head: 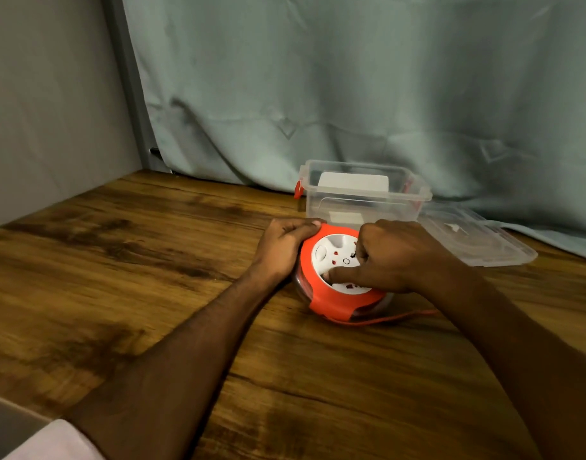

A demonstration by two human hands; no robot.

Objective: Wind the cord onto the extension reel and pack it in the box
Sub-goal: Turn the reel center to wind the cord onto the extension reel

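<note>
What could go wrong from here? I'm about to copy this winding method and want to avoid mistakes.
1. The loose orange cord trails right under the right forearm; it may snag there while winding.
2. The left hand holds only the round orange-and-white extension reel by its rim, so the reel could slide on the wooden table.
3. The clear plastic box already holds a white item, so the reel might not fit.

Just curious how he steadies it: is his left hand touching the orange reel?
Touching. The head view shows the left hand wrapped against the extension reel's orange rim.
</note>
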